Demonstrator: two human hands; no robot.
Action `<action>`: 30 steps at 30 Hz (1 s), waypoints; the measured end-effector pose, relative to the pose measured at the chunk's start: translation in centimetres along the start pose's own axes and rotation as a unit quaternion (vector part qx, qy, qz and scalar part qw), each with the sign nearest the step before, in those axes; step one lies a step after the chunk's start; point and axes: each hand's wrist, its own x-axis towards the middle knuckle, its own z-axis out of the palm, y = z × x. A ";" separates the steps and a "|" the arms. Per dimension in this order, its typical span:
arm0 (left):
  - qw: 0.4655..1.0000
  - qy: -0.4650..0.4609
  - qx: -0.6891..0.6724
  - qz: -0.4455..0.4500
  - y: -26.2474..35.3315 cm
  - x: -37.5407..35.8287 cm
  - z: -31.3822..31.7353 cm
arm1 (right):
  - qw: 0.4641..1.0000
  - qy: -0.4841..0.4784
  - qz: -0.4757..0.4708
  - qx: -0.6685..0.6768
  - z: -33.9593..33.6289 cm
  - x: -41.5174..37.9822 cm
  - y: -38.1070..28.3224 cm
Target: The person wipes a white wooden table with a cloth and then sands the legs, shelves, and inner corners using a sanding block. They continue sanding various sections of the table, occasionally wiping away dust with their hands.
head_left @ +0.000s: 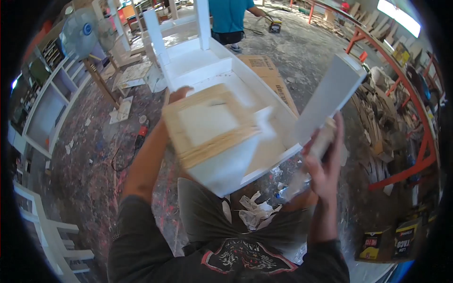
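A white-painted wooden furniture frame (217,66) lies upturned before my knees, its legs pointing up. Nearest me rises a thick leg, whose square end (172,118) shows bare wood around a white middle. My left hand (179,93) curls round the far side of this leg, mostly hidden behind it. Another white leg (330,89) stands up at the frame's right corner. Beside it, my right hand (325,165) is closed round a pale, blurred block-like piece (322,141); I cannot tell what kind it is.
A fan (82,33) on a wooden post stands at left, with a red power tool (141,134) on the paint-stained floor. Cardboard (262,70) lies beyond the frame. A red metal rack (415,94) and timber offcuts fill the right. Another person (231,21) is at the back.
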 end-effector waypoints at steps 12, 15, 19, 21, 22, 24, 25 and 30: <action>0.921 -0.094 0.083 -0.368 -0.5 2.1 0.0 | 0.954 -0.158 -0.083 -0.241 26.7 9.5 7.6; 0.923 -0.079 0.059 -0.372 -1.0 2.2 0.4 | 0.944 -0.179 -0.087 -0.263 28.6 9.1 9.5; 0.922 -0.092 0.048 -0.373 -0.4 2.2 0.0 | 0.945 -0.178 -0.100 -0.255 29.2 9.0 10.0; 0.924 -0.078 0.042 -0.373 -0.4 2.2 0.0 | 0.940 -0.182 -0.102 -0.269 29.4 9.1 10.4; 0.923 -0.081 0.040 -0.373 -0.4 2.0 0.0 | 0.938 -0.184 -0.105 -0.274 29.5 9.1 10.6; 0.925 -0.065 0.021 -0.373 -0.5 2.0 0.2 | 0.935 -0.188 -0.108 -0.279 29.8 9.5 10.9; 0.925 -0.067 0.019 -0.374 -0.7 1.9 0.4 | 0.938 -0.190 -0.097 -0.272 29.9 9.5 10.9; 0.926 -0.054 -0.007 -0.373 -0.4 1.8 0.0 | 0.940 -0.199 -0.084 -0.266 30.4 9.6 11.3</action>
